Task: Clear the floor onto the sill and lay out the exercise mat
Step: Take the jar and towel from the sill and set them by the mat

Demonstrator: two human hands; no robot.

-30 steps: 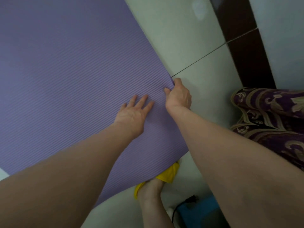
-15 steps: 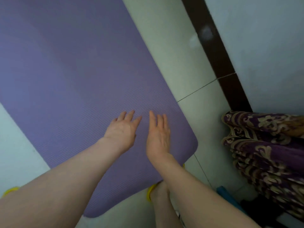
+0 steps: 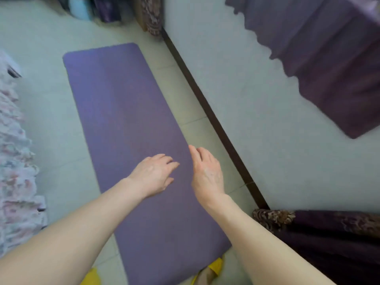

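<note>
The purple exercise mat [image 3: 127, 112] lies unrolled and flat on the pale tiled floor, running from near my feet to the far end of the room. My left hand [image 3: 153, 174] hovers over the mat's middle with fingers loosely spread and holds nothing. Over the mat's right edge my right hand [image 3: 206, 171] is also empty, fingers apart. Both hands look raised off the mat; contact is unclear.
A dark skirting strip [image 3: 213, 120] and pale wall run along the mat's right. Purple patterned curtain fabric [image 3: 320, 229] bunches at lower right, a purple drape [image 3: 329, 58] hangs upper right. Floral bedding [image 3: 14, 161] sits left. Yellow slippers [image 3: 216, 266] show at the mat's near end.
My right hand has let go of the mat's edge and both hands have lifted off it. The view has risen, so the whole mat now shows.
</note>
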